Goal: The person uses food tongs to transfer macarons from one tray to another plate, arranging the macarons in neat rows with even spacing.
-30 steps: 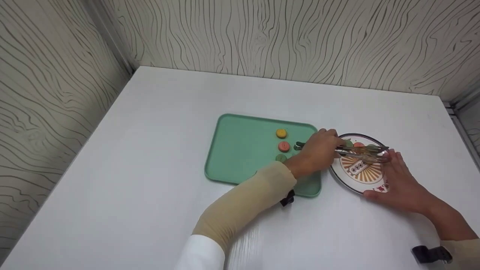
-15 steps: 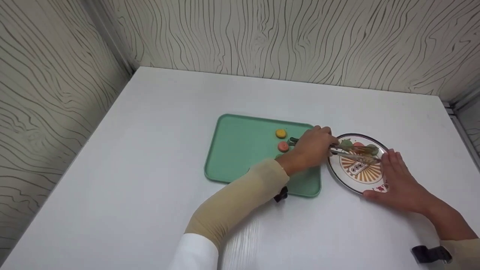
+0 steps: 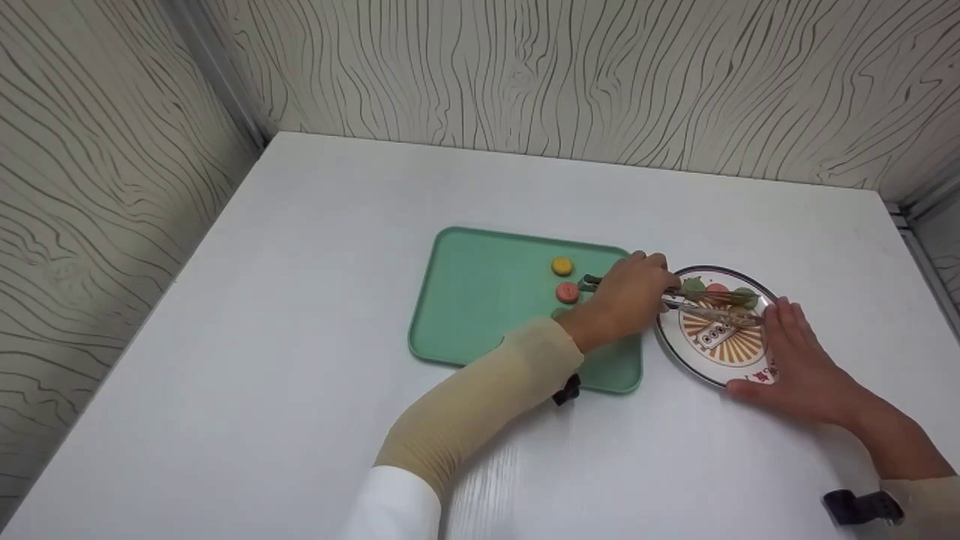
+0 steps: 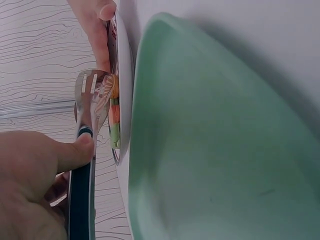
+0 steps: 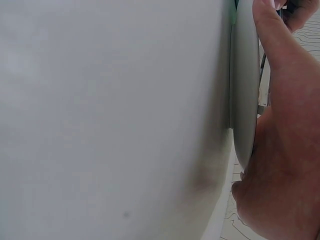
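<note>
In the head view my left hand (image 3: pixel 628 294) reaches across the tray and grips metal tongs (image 4: pixel 82 175) with dark green handles. The tong tips reach over the plate (image 3: pixel 724 373), a white dish with a dark rim and a sunburst print, their arms slightly apart. Around the tips lies a yellow-orange macaron (image 4: pixel 115 86), partly hidden. Beside it on the plate sit a green macaron (image 3: pixel 694 285), a pink macaron (image 3: pixel 716 290) and another green one. My right hand (image 3: pixel 814 379) rests against the plate's right rim, fingers extended, thumb at the near edge.
The green tray (image 3: pixel 480 300) lies left of the plate, close to it. On it are a yellow macaron (image 3: pixel 562 266), a pink macaron (image 3: pixel 568 292) and a green macaron (image 3: pixel 559 313) partly behind the left arm. Patterned walls (image 3: pixel 525 75) stand behind the white table (image 3: pixel 300 337).
My left hand has drawn slightly left with the tongs, whose tips are further from the right hand and more spread. The right hand and plate have stayed put.
</note>
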The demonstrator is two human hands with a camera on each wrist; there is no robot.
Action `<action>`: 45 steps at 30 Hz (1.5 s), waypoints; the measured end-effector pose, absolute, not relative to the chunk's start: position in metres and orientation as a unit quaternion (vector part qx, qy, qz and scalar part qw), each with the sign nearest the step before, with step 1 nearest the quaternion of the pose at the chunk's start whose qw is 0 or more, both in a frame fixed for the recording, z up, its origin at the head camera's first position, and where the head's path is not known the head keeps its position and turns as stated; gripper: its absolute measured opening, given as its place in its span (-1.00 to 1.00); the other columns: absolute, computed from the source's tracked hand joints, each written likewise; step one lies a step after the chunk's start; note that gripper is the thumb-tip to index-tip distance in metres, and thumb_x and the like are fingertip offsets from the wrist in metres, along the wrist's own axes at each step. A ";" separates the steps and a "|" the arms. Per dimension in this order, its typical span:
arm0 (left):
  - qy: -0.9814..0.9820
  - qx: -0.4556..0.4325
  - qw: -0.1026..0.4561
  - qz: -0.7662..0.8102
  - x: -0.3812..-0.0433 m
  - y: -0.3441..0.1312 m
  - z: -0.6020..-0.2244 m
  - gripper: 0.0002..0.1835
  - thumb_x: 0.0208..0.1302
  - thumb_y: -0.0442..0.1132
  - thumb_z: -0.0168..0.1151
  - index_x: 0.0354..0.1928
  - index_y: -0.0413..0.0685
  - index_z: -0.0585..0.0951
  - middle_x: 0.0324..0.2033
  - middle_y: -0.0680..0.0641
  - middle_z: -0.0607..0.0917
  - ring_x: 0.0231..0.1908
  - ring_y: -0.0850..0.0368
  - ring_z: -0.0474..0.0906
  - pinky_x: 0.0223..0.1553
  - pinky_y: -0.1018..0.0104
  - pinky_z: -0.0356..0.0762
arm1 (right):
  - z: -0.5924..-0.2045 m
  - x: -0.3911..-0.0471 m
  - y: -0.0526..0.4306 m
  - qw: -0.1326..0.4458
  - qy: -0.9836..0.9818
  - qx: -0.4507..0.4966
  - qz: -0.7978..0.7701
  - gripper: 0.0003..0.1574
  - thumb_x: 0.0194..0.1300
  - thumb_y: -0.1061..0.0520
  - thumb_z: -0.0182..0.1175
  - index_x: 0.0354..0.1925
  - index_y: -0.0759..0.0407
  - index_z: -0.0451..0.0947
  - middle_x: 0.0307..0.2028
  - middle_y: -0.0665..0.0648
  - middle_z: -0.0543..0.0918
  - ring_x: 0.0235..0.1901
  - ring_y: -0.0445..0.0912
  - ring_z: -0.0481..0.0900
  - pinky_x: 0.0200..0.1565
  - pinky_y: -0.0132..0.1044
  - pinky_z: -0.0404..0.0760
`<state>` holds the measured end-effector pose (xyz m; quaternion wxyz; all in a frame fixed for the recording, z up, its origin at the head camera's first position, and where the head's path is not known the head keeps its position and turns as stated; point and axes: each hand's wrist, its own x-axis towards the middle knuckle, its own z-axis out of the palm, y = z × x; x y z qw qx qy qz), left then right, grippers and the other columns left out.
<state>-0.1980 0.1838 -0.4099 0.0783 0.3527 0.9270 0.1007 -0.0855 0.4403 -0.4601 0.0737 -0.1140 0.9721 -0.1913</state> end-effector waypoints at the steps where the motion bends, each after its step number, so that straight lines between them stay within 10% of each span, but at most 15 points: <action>1: 0.927 0.351 0.082 0.103 -0.198 0.185 -0.410 -0.62 0.46 -0.11 0.26 0.28 0.31 0.63 0.08 0.17 0.57 0.04 0.26 0.41 0.17 0.41 0.37 | -0.460 -0.086 0.440 0.074 0.972 -0.113 -0.193 0.60 0.20 -0.25 0.43 0.49 0.62 -0.44 0.49 0.62 -0.45 0.50 0.32 -0.65 0.38 -0.31 -0.66; 45: 0.920 0.363 0.102 0.109 -0.195 0.186 -0.402 -0.53 0.45 0.03 0.24 0.36 0.48 0.51 0.12 0.23 0.56 0.09 0.30 0.38 0.20 0.42 0.31 | -0.467 -0.090 0.445 0.042 0.969 -0.149 -0.192 0.58 0.15 -0.18 0.48 0.48 0.67 -0.37 0.48 0.64 -0.42 0.52 0.29 -0.61 0.41 -0.26 -0.65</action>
